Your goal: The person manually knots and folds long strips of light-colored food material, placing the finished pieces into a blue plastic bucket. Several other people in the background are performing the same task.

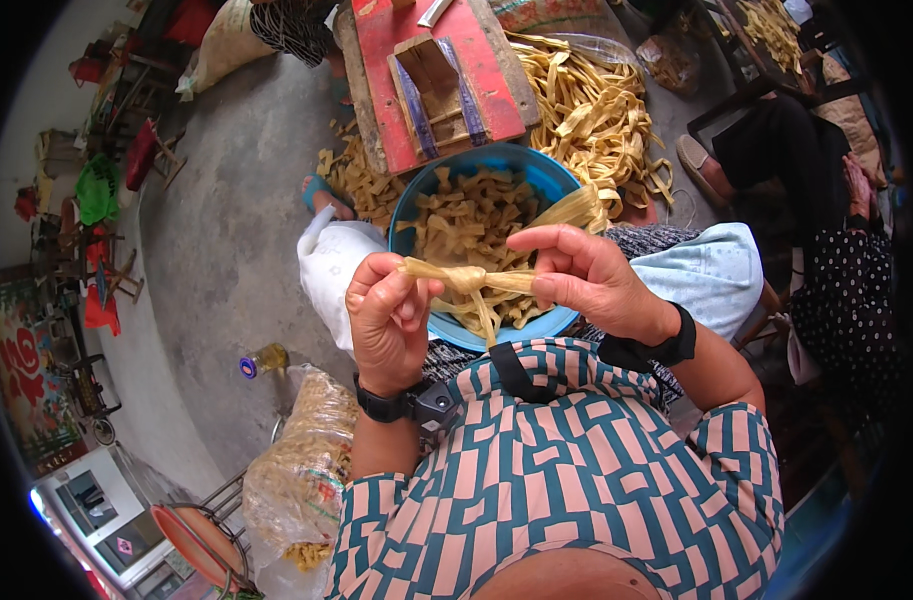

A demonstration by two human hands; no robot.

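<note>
A pale yellow, pliable strip with a knot [467, 278] in its middle is stretched between my two hands. My left hand [390, 315] pinches one end between thumb and fingers. The other end is held by my right hand [595, 281], with its index finger raised off the strip. One loose tail of the strip hangs down towards my waist. Below my hands stands a blue plastic basin [557, 171], with many short tan knotted pieces [467, 210] in it. A broad yellow strip [569, 210] lies over the basin's right rim.
A red wooden table [381, 82] bearing a wooden frame [434, 97] stands beyond the basin. Long yellow strips [591, 112] are heaped at its right. A jar [265, 360] and a plastic bag of pieces [299, 450] are at my left. Another person [839, 300] sits at the right.
</note>
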